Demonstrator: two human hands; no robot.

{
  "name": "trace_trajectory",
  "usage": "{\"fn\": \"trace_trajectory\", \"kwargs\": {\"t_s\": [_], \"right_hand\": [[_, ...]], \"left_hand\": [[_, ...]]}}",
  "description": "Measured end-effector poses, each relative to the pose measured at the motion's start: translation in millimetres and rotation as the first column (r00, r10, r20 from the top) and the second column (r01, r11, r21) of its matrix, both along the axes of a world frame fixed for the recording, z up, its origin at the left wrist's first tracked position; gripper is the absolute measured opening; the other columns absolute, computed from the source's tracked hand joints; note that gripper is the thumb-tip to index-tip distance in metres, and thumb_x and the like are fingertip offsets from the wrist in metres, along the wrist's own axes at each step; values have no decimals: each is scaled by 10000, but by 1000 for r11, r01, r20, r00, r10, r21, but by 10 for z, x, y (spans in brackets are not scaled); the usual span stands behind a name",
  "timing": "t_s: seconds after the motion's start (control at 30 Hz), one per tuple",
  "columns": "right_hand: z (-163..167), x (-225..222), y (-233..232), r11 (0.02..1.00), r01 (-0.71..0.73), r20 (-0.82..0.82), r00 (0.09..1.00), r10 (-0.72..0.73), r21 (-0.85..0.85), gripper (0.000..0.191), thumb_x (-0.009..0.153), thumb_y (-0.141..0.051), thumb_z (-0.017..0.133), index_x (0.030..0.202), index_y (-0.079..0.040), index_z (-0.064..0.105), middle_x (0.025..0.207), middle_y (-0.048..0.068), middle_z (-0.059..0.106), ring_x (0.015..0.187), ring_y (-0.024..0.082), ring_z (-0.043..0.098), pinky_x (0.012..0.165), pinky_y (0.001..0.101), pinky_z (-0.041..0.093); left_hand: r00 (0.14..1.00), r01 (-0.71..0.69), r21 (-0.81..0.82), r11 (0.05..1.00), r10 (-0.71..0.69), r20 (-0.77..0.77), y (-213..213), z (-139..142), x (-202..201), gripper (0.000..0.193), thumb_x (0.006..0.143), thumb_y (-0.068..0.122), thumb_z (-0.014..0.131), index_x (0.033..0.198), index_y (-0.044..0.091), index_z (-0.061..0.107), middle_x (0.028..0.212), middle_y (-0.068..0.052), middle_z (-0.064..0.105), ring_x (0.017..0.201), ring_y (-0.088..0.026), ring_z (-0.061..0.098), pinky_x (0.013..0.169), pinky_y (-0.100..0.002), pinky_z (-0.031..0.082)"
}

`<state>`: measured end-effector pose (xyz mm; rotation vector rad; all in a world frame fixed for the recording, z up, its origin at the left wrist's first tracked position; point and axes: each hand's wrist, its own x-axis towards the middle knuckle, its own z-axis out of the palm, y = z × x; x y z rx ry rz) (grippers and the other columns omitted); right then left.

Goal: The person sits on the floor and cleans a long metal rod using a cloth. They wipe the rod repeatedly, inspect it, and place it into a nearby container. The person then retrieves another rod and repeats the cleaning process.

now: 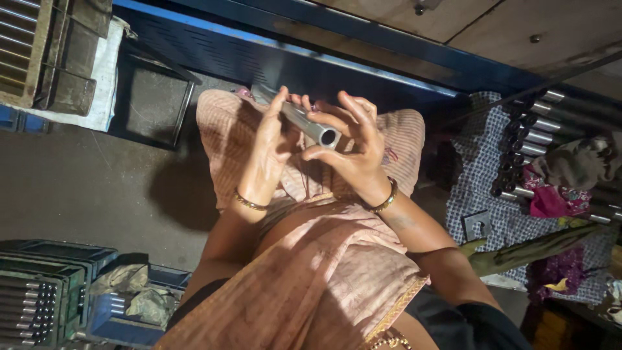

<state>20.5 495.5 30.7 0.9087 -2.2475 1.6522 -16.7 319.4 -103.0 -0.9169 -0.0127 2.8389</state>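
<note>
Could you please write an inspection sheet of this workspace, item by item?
Surface: grey floor, dusty, below the seated person's lap.
Job's things: one short metal tube, open end toward the camera, held over the lap.
Clutter: crumpled rags in a blue crate at lower left.
Hands: left hand and right hand both grip the tube.
Cables: nothing seen.
Surroundings: a row of metal rods on checked cloth at right; a crate of rods at lower left; a blue metal frame ahead.
</note>
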Motion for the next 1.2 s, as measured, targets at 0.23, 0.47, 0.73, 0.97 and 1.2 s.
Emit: {"fn": "trace_trajectory", "kwargs": {"t_s": [0.23,0.47,0.73,0.97,1.2], "right_hand": [[204,120,47,984,9,-160,987,20,177,949,826,-395,894,1536,-42,371,1237,58,774,1332,169,661,1196,439,287],[244,229,6,982,26,-215,977,15,187,941,823,-425,898,1518,-47,390,1212,42,777,1282,173,686,1177,451,302],[313,320,-92,980,14,-251,967,37,199,971,820,-440,909,1527,-42,377,1192,33,778,1220,165,697,1164,449,317],[257,178,102,953,-299,-76,950,302,44,940,820,-565,765,1511,-29,420,1297,58,697,1291,238,649,1180,407,324],[-201,-77,720,967,-126,553,801,231,-222,695,1089,-546,492,1520,-3,447,1480,160,598,1375,232,587,1109,348,488]], "left_hand": [[958,285,361,888,-266,-102,201,-157,247,77,953,151,745,920,119,684,904,-51,716,852,-175,695,813,-317,611],[954,286,13,958,-284,-93,265,-202,317,161,981,242,697,921,101,648,856,-41,683,812,-173,673,775,-297,572],[854,150,-154,977,-207,-478,341,-182,712,225,1060,270,572,1202,112,644,1120,-25,672,1078,-137,656,907,-264,546],[804,106,-480,871,-359,-475,280,110,786,297,1005,262,548,1252,110,611,1180,-51,654,1105,-161,651,957,-299,554],[924,156,-354,922,-263,-278,729,249,469,152,1089,95,620,1214,40,553,1094,-91,607,985,-210,646,924,-404,579]]}}
